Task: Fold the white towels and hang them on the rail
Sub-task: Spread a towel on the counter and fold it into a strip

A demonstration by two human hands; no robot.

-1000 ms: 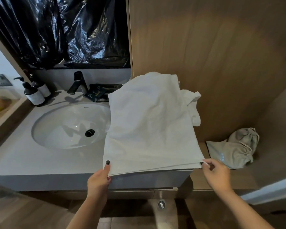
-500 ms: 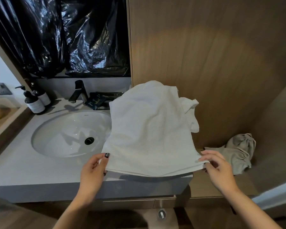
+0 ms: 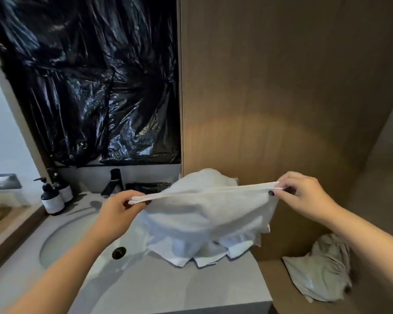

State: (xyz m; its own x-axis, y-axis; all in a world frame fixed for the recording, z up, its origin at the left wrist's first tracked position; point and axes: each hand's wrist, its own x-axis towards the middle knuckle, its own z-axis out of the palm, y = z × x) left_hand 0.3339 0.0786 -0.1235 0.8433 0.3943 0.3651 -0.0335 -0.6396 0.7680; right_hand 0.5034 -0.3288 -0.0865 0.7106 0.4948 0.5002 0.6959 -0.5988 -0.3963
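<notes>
A white towel point(image 3: 204, 216) hangs in the air above the right part of the grey counter point(image 3: 191, 288), stretched between both hands by its doubled top edge. My left hand point(image 3: 120, 211) pinches the left end of that edge. My right hand point(image 3: 304, 196) pinches the right end, a little higher. The towel's loose lower layers droop down and touch the counter near the sink's right side. Behind it more white cloth point(image 3: 209, 177) bulges up against the wooden wall. No rail is in view.
An oval sink point(image 3: 61, 243) with a black drain point(image 3: 119, 253) lies left of the towel, a black tap point(image 3: 114, 181) behind it. Two pump bottles point(image 3: 52, 198) stand at the back left. A crumpled grey-green cloth point(image 3: 322, 273) lies on the lower wooden ledge at right. Black plastic sheeting point(image 3: 89, 82) covers the wall above.
Both hands took the towel's near edge off the counter and lifted it up and away, so the towel now hangs folded over from that edge. The view tilted upward.
</notes>
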